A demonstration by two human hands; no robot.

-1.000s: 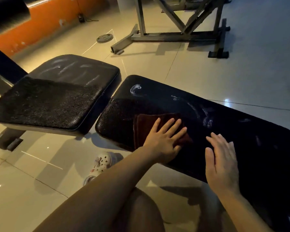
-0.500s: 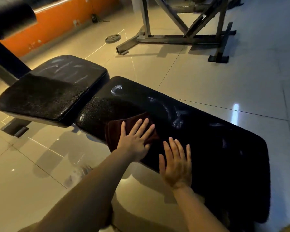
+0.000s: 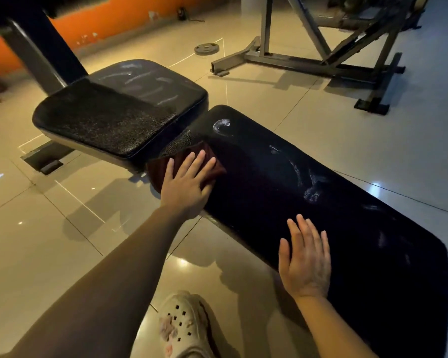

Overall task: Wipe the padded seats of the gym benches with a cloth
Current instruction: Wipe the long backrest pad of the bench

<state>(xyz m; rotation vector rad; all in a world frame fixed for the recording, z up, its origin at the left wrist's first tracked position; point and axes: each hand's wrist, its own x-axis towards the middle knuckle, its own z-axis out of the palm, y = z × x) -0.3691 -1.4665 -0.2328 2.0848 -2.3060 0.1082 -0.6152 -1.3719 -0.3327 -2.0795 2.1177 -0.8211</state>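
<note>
A long black padded bench pad point(image 3: 308, 202) runs from centre to lower right, marked with whitish smears. A dark red-brown cloth point(image 3: 166, 166) lies at the pad's left end, near its front edge. My left hand point(image 3: 186, 182) presses flat on the cloth with straight, spread fingers. My right hand point(image 3: 305, 257) rests flat on the pad's near edge, further right, fingers straight, holding nothing. A shorter black seat pad point(image 3: 119, 112) sits just left of the long pad, with pale streaks on its far part.
A grey steel equipment frame point(image 3: 308, 58) stands on the tiled floor behind. A small weight plate point(image 3: 206, 48) lies on the floor near an orange wall point(image 3: 130, 16). A black upright post point(image 3: 44, 50) rises at left. My foot in a white clog point(image 3: 184, 329) is below.
My left hand has slid the cloth leftward along the long pad to its end by the seat pad. My right hand has stayed flat on the pad's near edge.
</note>
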